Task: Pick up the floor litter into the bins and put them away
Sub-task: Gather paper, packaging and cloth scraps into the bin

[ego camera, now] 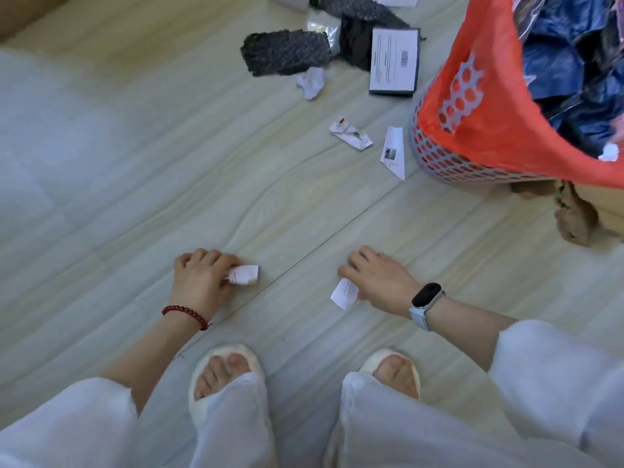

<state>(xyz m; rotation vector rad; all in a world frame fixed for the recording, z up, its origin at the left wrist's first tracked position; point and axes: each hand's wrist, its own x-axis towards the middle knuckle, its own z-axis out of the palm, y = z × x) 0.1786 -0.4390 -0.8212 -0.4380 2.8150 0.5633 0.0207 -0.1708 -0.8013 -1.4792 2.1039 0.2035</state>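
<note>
Two hands: both are reaching down to the floor (pixel 141 184), well apart from the bin (pixel 449 163).
Left hand (pixel 199 278): fingers are curling and pinching a crumpled scrap (pixel 243 274) against the floor; a red bead bracelet (pixel 185 315) is sitting on the wrist.
Right hand (pixel 378 278): fingers are bending, thumb side pinching a white slip (pixel 344 293); a watch (pixel 427 300) is sitting on the wrist.
Bin: grey mesh basket with a red liner (pixel 499 130) is standing far from the hands, dark blue waste (pixel 574 62) filling it.
Litter near the bin: a folded paper (pixel 394 152) is lying just beside it; a torn wrapper (pixel 351 135), a labelled box (pixel 394 62), a tissue ball (pixel 310 82) and dark packing pieces (pixel 287 55) are lying farther from it.
Feet: two white slippers (pixel 391 369) are standing nearest the camera.
</note>
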